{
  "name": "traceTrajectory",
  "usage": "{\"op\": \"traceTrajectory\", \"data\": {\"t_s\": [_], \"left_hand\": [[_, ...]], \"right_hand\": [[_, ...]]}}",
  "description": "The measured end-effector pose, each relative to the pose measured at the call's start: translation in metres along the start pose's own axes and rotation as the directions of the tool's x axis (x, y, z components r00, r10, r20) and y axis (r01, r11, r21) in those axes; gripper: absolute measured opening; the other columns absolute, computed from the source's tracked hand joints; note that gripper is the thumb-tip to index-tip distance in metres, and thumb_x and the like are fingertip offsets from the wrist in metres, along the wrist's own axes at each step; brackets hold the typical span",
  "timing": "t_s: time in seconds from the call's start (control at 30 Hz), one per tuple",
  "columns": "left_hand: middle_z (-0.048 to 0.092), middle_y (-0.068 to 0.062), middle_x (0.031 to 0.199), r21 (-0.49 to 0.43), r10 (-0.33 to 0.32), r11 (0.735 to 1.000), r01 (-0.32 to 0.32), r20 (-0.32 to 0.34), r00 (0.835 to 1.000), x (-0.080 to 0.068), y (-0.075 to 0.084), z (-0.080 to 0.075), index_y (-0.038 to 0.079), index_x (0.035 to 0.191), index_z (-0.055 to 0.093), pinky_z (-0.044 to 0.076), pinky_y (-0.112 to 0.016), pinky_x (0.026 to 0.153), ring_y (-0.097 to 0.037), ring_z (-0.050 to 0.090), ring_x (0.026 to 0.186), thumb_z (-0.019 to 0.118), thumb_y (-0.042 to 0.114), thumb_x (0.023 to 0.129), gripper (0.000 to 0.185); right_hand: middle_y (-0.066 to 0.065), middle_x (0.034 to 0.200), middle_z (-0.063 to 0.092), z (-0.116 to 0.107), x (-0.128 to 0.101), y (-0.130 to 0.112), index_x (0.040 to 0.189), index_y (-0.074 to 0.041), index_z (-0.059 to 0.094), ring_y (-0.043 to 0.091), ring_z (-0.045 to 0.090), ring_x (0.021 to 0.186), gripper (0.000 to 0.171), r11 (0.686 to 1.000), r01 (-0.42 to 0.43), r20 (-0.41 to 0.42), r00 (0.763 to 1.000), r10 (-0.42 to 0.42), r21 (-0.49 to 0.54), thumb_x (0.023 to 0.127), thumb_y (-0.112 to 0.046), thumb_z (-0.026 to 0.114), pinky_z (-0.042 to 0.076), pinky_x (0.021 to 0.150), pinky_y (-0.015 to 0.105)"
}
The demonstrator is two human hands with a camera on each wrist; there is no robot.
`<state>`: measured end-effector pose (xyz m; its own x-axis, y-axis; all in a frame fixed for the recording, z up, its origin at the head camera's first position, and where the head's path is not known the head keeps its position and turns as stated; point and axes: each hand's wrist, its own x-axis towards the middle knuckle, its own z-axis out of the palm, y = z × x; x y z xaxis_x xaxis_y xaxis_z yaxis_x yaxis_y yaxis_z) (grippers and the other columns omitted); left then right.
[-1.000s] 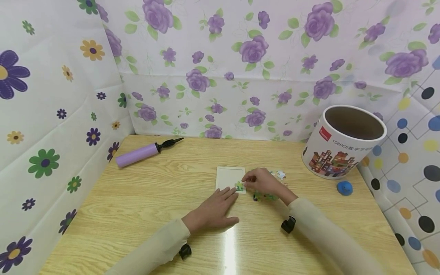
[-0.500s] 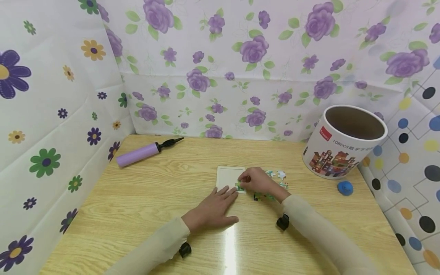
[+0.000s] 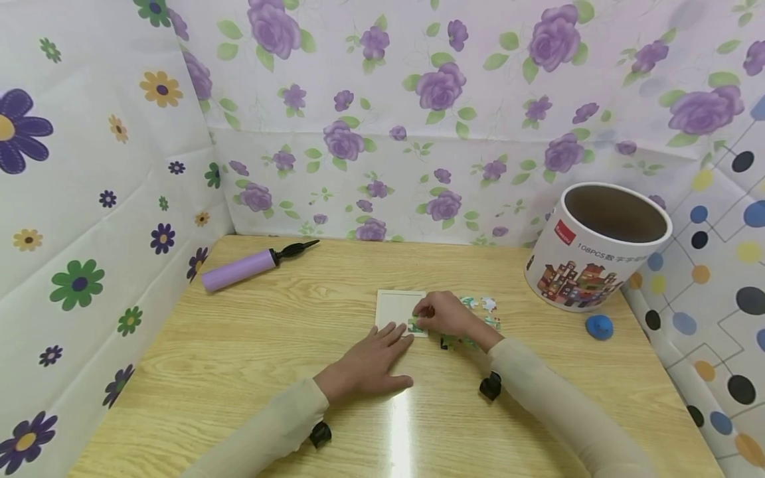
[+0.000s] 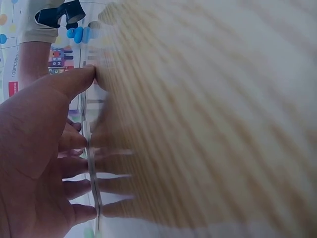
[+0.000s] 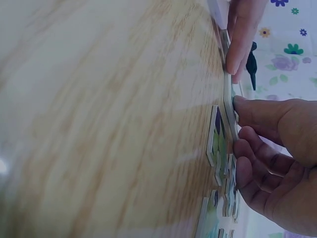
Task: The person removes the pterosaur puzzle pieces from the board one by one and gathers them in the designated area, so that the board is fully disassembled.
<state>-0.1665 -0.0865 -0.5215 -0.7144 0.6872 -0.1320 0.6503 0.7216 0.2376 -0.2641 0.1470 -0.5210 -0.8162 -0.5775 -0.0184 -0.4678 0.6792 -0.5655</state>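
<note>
A white square puzzle board [image 3: 396,305] lies flat on the wooden table [image 3: 269,345]. My left hand [image 3: 382,346] rests flat on the table, its straight fingertips touching the board's near edge; in the left wrist view this hand [image 4: 39,158] lies against the thin board edge [image 4: 92,163]. My right hand [image 3: 425,317] has curled fingers and pinches a green puzzle piece [image 3: 414,326] at the board's near right corner. In the right wrist view its thumb [image 5: 247,111] presses the board's edge, with loose pieces [image 5: 218,144] right beside it.
Several loose puzzle pieces [image 3: 483,306] lie just right of the board. A round puzzle canister [image 3: 592,255] stands open at the back right, with a blue cap [image 3: 599,326] in front of it. A purple hand pump [image 3: 239,269] lies at the back left. Flowered walls enclose the table.
My right hand has slid a little left with the green piece, onto the board's near right corner. The left hand has stayed where it was.
</note>
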Motion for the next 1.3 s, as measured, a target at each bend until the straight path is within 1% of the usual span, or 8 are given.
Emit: {"op": "traceTrajectory", "data": {"t_s": [0.13,0.27,0.47,0.67,0.9,1.07,1.17,1.3], "left_hand": [[0.02,-0.01,0.169,0.009,0.007,1.0,-0.007,0.007,1.0,0.0,-0.001,-0.001,0.012,0.164,0.024,0.02,-0.048,0.125,-0.029,0.017,0.157,0.046,0.067,0.099,0.088],[0.02,-0.009,0.17,0.023,0.013,1.0,-0.014,0.01,1.0,-0.001,-0.002,0.0,0.011,0.164,0.022,0.019,-0.044,0.126,-0.028,0.016,0.157,0.044,0.067,0.1,0.089],[0.023,-0.01,0.169,0.029,0.02,0.999,-0.019,-0.007,1.0,-0.002,-0.002,-0.002,0.01,0.163,0.025,0.021,-0.044,0.125,-0.03,0.019,0.156,0.046,0.065,0.101,0.086],[0.023,-0.01,0.169,0.016,0.02,1.0,-0.019,-0.01,1.0,-0.001,-0.002,-0.001,0.01,0.163,0.026,0.021,-0.044,0.125,-0.03,0.019,0.156,0.048,0.063,0.1,0.085],[0.024,-0.011,0.168,0.001,0.034,0.999,-0.034,-0.026,0.999,0.0,-0.004,0.002,0.009,0.163,0.028,0.022,-0.045,0.125,-0.031,0.02,0.156,0.049,0.063,0.1,0.085],[0.024,-0.009,0.169,0.002,0.024,1.0,-0.024,-0.025,0.999,0.001,-0.004,0.003,0.01,0.163,0.027,0.021,-0.044,0.125,-0.029,0.02,0.156,0.048,0.065,0.099,0.086],[0.023,-0.008,0.169,-0.006,0.013,1.0,-0.013,-0.016,1.0,0.0,-0.004,0.002,0.011,0.163,0.026,0.019,-0.043,0.126,-0.028,0.018,0.157,0.049,0.065,0.099,0.087],[0.024,-0.009,0.169,-0.001,0.015,1.0,-0.015,-0.02,1.0,0.0,-0.004,0.002,0.011,0.163,0.028,0.02,-0.044,0.125,-0.029,0.019,0.156,0.05,0.065,0.098,0.087]], "right_hand": [[-0.003,0.096,0.073,0.0,0.0,0.0,0.105,-0.012,0.079,0.007,0.065,0.085,0.016,1.0,-0.012,0.003,1.0,0.012,0.01,0.091,-0.018,0.079,0.056,0.077,0.03],[-0.005,0.094,0.073,0.0,-0.001,-0.001,0.105,-0.012,0.079,0.006,0.064,0.084,0.016,1.0,-0.015,-0.004,1.0,0.015,0.026,0.091,-0.018,0.08,0.056,0.077,0.03],[-0.006,0.089,0.072,-0.002,-0.004,-0.004,0.104,-0.011,0.078,0.005,0.064,0.079,0.014,0.998,0.01,-0.028,1.0,-0.008,0.06,0.091,-0.016,0.079,0.056,0.074,0.029],[-0.007,0.088,0.072,-0.005,-0.007,-0.004,0.104,-0.011,0.077,0.006,0.066,0.079,0.013,0.991,-0.034,-0.033,0.999,0.039,0.128,0.092,-0.014,0.078,0.057,0.074,0.029],[-0.009,0.088,0.073,-0.009,-0.012,0.001,0.102,-0.016,0.078,0.008,0.068,0.082,0.01,0.981,-0.068,-0.077,0.994,0.083,0.183,0.092,-0.019,0.079,0.058,0.078,0.034],[-0.008,0.092,0.072,-0.015,-0.022,0.007,0.103,-0.018,0.078,0.01,0.068,0.086,0.01,0.982,-0.065,-0.105,0.991,0.085,0.179,0.092,-0.021,0.078,0.058,0.082,0.036],[-0.006,0.094,0.073,-0.02,-0.03,0.012,0.104,-0.016,0.079,0.011,0.069,0.088,0.012,0.981,-0.057,-0.12,0.989,0.08,0.185,0.092,-0.02,0.078,0.059,0.083,0.036],[-0.004,0.095,0.074,-0.027,-0.043,0.017,0.108,-0.011,0.08,0.013,0.07,0.088,0.018,0.981,-0.048,-0.144,0.987,0.076,0.187,0.092,-0.018,0.079,0.059,0.082,0.035]]}}
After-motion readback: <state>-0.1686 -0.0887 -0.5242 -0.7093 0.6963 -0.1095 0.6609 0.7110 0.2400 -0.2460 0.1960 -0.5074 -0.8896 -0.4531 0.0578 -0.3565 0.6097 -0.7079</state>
